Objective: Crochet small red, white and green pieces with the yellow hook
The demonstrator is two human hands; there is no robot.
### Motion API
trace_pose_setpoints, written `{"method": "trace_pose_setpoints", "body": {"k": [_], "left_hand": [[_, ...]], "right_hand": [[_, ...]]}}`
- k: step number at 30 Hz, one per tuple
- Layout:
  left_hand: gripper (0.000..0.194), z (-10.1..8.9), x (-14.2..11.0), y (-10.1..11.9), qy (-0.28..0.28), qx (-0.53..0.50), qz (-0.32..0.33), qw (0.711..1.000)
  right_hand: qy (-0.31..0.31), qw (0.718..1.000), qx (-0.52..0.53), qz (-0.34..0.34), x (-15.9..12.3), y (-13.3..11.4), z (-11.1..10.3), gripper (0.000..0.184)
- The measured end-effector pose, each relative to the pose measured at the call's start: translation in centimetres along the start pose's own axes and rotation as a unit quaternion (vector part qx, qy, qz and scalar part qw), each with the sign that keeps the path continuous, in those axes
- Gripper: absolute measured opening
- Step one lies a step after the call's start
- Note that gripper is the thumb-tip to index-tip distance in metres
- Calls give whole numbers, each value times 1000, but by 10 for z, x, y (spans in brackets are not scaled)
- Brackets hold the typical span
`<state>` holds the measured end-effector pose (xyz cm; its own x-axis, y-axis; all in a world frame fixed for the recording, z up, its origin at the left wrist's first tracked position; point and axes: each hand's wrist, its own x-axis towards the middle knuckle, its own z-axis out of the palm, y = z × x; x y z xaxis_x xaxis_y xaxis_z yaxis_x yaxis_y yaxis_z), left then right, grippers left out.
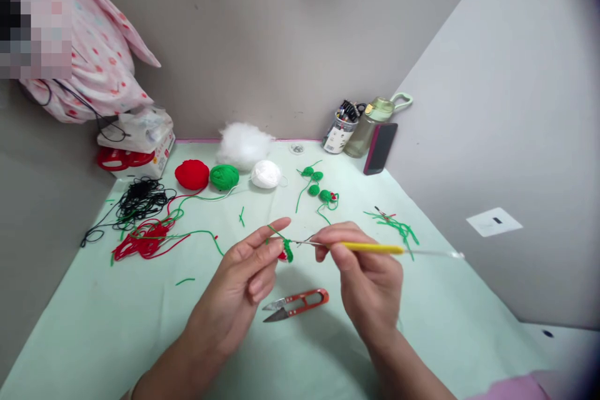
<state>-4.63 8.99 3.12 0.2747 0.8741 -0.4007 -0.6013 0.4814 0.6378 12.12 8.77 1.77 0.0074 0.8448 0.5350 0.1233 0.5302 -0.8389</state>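
Note:
My left hand [246,275] is closed, pinching a small green and red crochet piece [287,251] between thumb and fingers. Green yarn runs up over its raised index finger. My right hand [368,278] grips a crochet hook [372,248] by its yellow handle, held almost level. The hook's metal tip meets the green stitches at the piece's upper edge. Beneath both hands, a pair of orange-handled thread snips [300,305] lies on the pale green tabletop, blades pointing left.
Red [192,174], green [224,177] and white yarn balls [265,174] sit near white stuffing [244,145]. Tangled black yarn [143,203] and red yarn [147,239] lie left. Several small green crocheted pieces [314,176], yarn scraps [396,225], a pen cup [338,134], bottle [363,131] and phone [380,149] are right.

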Motion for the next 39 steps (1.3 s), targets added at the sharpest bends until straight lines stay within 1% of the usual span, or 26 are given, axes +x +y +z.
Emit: {"method": "trace_pose_setpoints", "body": {"k": [2,4,6,8,11,13,15,18,20,21,23,25,26,28,29,30,31,33,35,37,39], "left_hand": [[37,0,0,0,3,16,25,1000],[35,1,0,-2,4,51,49,997],[33,1,-1,-4,7,81,65,995],[32,0,-2,-5,9,101,69,992],[34,-1,-3,-4,5,115,64,991],[34,-2,-3,-3,4,122,62,991],[33,-3,-3,-3,8,135,68,989],[28,-5,-3,-6,23,159,91,983],[26,-5,-2,-8,34,172,110,978],[26,-4,-2,-10,39,175,121,976],[26,-4,-2,-13,49,173,142,973],[32,-3,-3,-15,50,153,147,976],[36,-3,-2,-16,43,135,134,981],[46,-3,-2,-14,17,90,72,993],[48,-3,-1,-12,3,65,36,997],[49,-3,-1,-10,-6,42,7,999],[48,-3,0,-7,-9,22,-8,1000],[45,-3,0,-2,-5,5,-1,1000],[43,-2,-1,-2,-4,20,18,1000],[41,-1,-2,-5,-7,54,31,998],[39,-1,-3,-10,2,84,53,995]], "right_hand": [[-9,995,85,55,4,2,1,20],[-34,991,107,79,5,4,3,16],[-36,989,107,96,5,6,3,14],[-25,983,133,124,5,7,2,14],[-23,967,190,170,6,8,-2,17],[-27,964,200,174,6,6,-3,18],[-28,972,175,153,5,3,-4,19],[-32,992,82,93,2,-2,-4,19],[-49,999,2,22,0,-4,-4,22],[-64,997,-38,-23,-1,-4,-3,23],[-92,982,-118,-119,-3,-4,-2,25],[-105,954,-204,-191,-5,-3,-1,27],[-106,943,-236,-209,-6,-2,0,27],[-95,934,-265,-220,-7,-1,0,27],[-86,939,-259,-209,-6,0,0,26],[-73,952,-232,-185,-5,0,0,26],[-56,970,-187,-148,-3,0,0,26],[-24,996,-67,-59,1,-1,0,25],[-15,999,41,17,4,-1,1,21],[-23,997,62,44,4,-1,3,19],[-36,999,13,29,1,0,5,20]]}}
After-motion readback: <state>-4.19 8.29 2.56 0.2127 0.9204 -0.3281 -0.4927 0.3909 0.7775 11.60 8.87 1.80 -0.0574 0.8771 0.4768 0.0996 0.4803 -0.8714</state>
